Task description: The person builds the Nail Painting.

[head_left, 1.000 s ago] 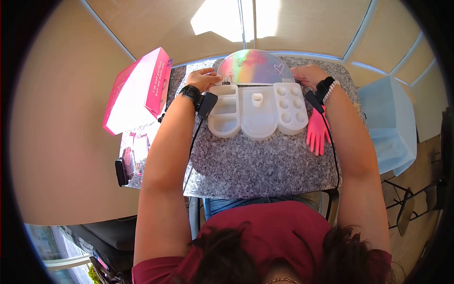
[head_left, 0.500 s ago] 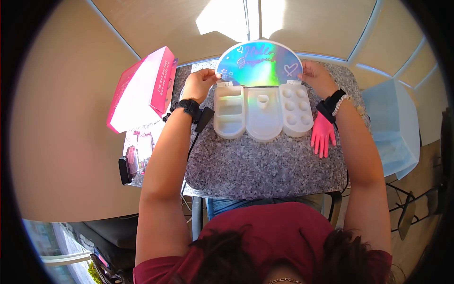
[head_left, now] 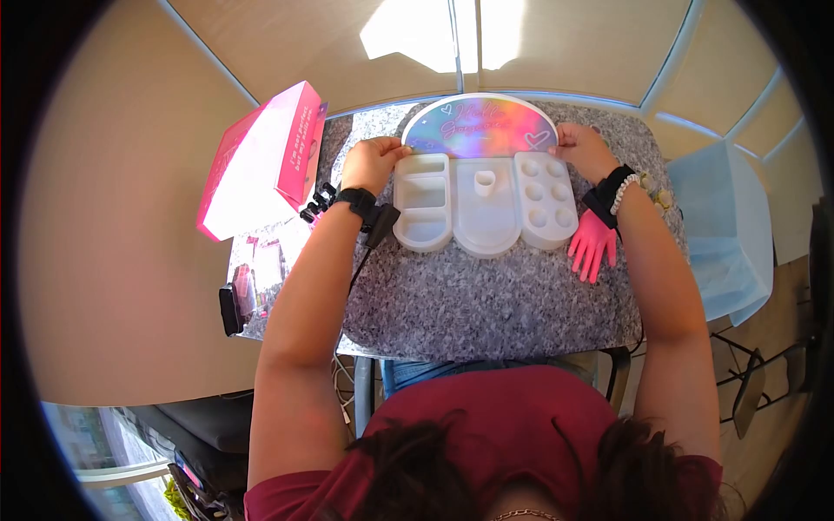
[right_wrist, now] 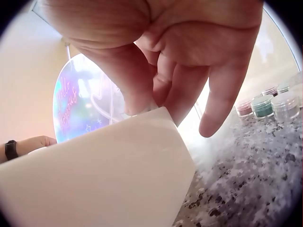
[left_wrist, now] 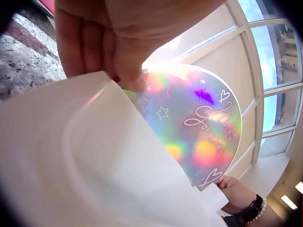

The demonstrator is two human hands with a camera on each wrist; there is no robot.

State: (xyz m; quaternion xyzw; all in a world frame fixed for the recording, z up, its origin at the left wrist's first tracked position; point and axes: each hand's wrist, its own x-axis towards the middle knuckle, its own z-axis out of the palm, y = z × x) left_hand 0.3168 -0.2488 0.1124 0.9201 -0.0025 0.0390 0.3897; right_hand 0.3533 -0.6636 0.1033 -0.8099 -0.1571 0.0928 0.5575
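Between the two pinches stands a rainbow-sheened, white-rimmed half-round panel (head_left: pixel 478 126), lettered and dotted with hearts and stars. The left hand (head_left: pixel 370 165) pinches its lower left corner, thumb on the shiny face and fingers behind. The right hand (head_left: pixel 588 154) pinches the opposite corner the same way, its little finger held apart from the rest.

Just below and toward the person from both grips lies a white plastic three-part tray (head_left: pixel 486 230) on the speckled grey granite tabletop (head_left: pixel 469 304). The panel's straight edge runs along the tray's far side; whether it is seated there cannot be told. A small white cup (head_left: pixel 485 181) stands in the middle section, between the hands.

Good handling here would mean keeping both pinches level and low on the corners, so that the panel does not twist. Any pressure should be even from both thumbs, light enough to spare the glossy face. The bright pink model hand (head_left: pixel 593 243) lies close under the right wrist, and small clear jars (right_wrist: pixel 262 106) stand beyond the right fingers, so that elbow and hand need care.
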